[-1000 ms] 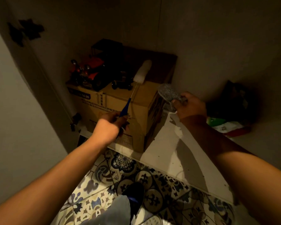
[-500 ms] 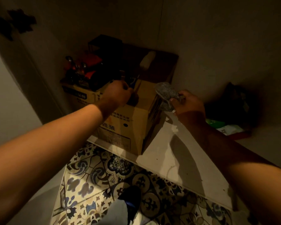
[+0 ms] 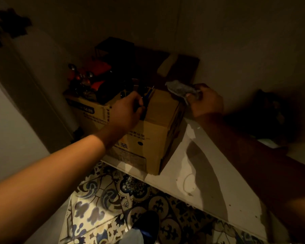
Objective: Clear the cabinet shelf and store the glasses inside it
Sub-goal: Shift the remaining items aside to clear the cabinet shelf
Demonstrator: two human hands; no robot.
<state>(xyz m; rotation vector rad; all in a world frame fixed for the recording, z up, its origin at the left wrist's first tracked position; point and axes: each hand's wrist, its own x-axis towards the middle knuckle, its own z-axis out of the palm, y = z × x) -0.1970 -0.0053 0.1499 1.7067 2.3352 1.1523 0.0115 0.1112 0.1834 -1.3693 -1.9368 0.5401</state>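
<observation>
While gripping a thin blue-handled duster (image 3: 147, 98) over the box top, left hand (image 3: 126, 111) pinches its light, stiff stem. Right hand (image 3: 203, 101) clutches soft grey cloth (image 3: 180, 88), far right of brown cardboard box (image 3: 153, 131). Probably heavy with toys; best gripped at both lower edges. White cabinet shelf (image 3: 209, 173) beneath; no glasses visible.

Cardboard box (image 3: 153, 131) on white shelf (image 3: 209, 187)

You face the white cabinet shelf (image 3: 209, 175), dim and partly in shadow, with faint ring marks on its board. The brown printed cardboard box (image 3: 153, 131) stands on the shelf's left end, its front face flush with the shelf's front edge.
</observation>
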